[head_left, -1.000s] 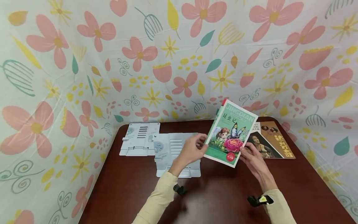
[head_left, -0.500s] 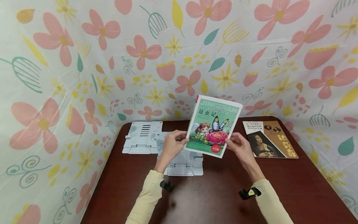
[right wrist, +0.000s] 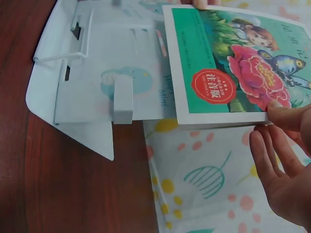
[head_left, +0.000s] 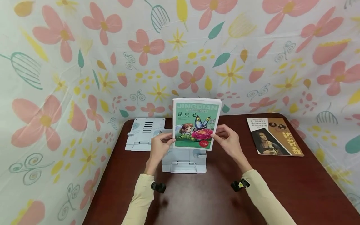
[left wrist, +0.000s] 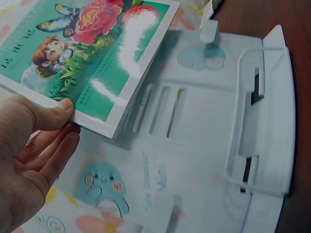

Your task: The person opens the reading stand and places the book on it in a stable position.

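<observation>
Both hands hold up a green-covered book (head_left: 194, 125) with a butterfly and a red flower on its front, cover facing me. My left hand (head_left: 160, 147) pinches its left edge, thumb on the cover and fingers behind. On the opposite edge my right hand (head_left: 229, 142) pinches it the same way. Below and behind the book stands a pale book stand (head_left: 184, 162), partly hidden by it. In the left wrist view the stand's slotted back plate (left wrist: 194, 116) and wire front bar (left wrist: 233, 126) show. A side clip (right wrist: 123, 99) sticks out in the right wrist view.
A second white book stand (head_left: 139, 137) is at the back left of the dark wooden table (head_left: 213, 200). A brown and white book with a portrait (head_left: 274, 137) lies at the right. Flower-patterned cloth (head_left: 112, 62) hangs behind and beside the table.
Both hands have carried the book left, from right of the front stand to over it. The book has turned from a slant to nearly straight. The portrait book is now fully uncovered.
</observation>
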A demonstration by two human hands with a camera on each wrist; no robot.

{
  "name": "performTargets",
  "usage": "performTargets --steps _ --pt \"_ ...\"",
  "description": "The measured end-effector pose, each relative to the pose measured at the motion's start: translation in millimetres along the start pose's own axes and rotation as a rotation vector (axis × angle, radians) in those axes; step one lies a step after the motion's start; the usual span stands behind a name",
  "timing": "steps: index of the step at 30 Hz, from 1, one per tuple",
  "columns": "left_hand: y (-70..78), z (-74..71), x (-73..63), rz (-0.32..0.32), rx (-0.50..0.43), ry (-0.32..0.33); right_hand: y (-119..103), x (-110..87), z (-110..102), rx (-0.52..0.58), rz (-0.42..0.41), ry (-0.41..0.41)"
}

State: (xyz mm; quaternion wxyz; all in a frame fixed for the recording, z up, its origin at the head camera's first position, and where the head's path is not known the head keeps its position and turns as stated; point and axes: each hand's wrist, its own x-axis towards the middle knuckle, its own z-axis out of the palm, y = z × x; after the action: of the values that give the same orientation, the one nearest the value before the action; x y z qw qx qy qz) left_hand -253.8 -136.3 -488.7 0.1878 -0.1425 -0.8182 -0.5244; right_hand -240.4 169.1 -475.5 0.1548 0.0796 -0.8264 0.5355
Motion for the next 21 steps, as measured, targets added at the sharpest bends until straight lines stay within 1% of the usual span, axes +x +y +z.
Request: performTargets --steps 3,6,11,13,15,17,21 --pt "-5.8 -2.3 -2.1 -0.002 -0.020 0.026 -3.2 2.0 6.6 -0.037 -0.043 0.024" --pt "-11.8 -5.4 -8.1 -0.011 -0.019 0.040 -3.9 0.1 14.6 -0.054 -0.050 0.037" --pt "-23.5 -12.2 -26.7 -0.059 0.011 0.065 -1.1 -8.6 29.7 -0.081 -0.047 0.002" --pt "-27.1 -14.5 -31.3 -0.074 0.020 0.076 0.1 -10.1 34.4 -0.089 -0.054 -0.015" --pt "-30.0 -15.4 -32.7 -0.081 0.027 0.082 0.5 -10.5 37.1 -0.088 -0.064 -0.023" --pt "-31.6 -14.8 -31.2 -0.082 0.025 0.082 0.7 -9.9 37.8 -0.081 -0.072 -0.023" --pt "-33.6 -10.9 -27.6 -0.081 0.011 0.057 4.0 -10.3 36.8 -0.081 -0.069 -0.011"
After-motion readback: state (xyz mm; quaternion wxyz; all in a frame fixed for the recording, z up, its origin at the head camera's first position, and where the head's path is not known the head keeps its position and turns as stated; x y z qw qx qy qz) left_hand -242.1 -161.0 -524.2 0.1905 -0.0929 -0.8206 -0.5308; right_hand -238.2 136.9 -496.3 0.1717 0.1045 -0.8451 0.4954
